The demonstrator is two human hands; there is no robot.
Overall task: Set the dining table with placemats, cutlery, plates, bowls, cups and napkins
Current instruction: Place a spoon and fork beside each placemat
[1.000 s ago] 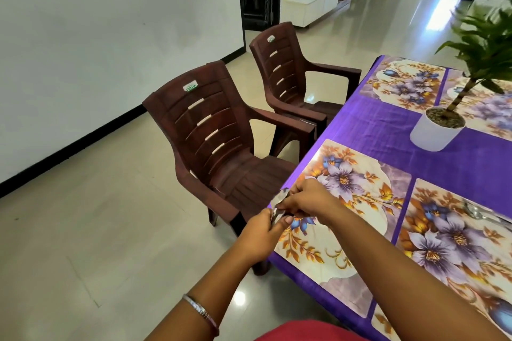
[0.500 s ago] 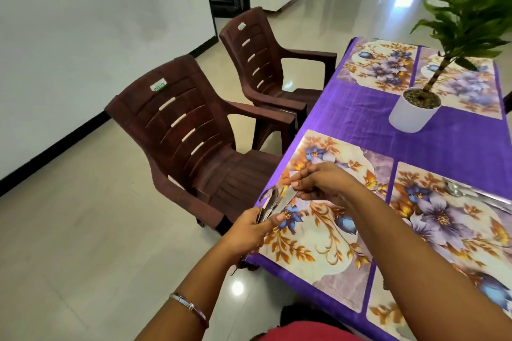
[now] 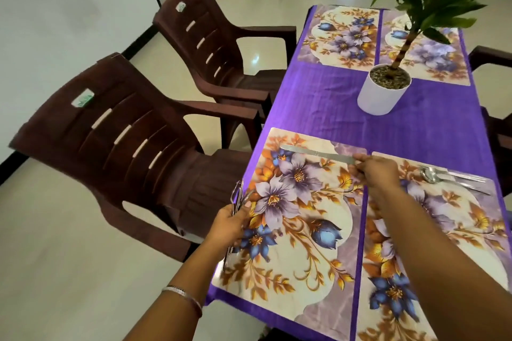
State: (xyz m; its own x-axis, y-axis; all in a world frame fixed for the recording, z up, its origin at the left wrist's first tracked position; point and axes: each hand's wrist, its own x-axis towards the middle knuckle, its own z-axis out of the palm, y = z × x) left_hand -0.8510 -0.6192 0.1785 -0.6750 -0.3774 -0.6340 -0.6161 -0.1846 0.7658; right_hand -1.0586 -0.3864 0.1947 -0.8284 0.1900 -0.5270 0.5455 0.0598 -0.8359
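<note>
- Laying a knife (image 3: 317,153) along the far edge of the near left placemat (image 3: 293,219); long axis across the mat, left to right, almost level, tip toward the chairs.
- Right hand (image 3: 378,171) on the handle end, grip narrow, fingertips (image 3: 360,159) pinched on the metal; blade looked to be at or just above the mat, contact not clear enough to say.
- Left hand (image 3: 230,225) at the bench's left edge, curled round a bundle of remaining cutlery (image 3: 238,198), pieces upright and fanned; exact count not readable.
- Key relation: knife stretched leftward away from the right hand, so a release would need only an opening of the fingers and a pull back rightward; left hand nearer the tip, yet occupied.
- Near right placemat (image 3: 443,230) already carried spoons and other cutlery (image 3: 448,176) along its far edge, roughly parallel to the knife.
- Two far placemats (image 3: 340,36) bare of cutlery; potted plant (image 3: 383,88) between the pairs on the purple cloth (image 3: 318,99).
- Judged early in the task: no plates, bowls, cups or napkins in sight.
- Two brown chairs (image 3: 133,147) just beside the bench's left side.
</note>
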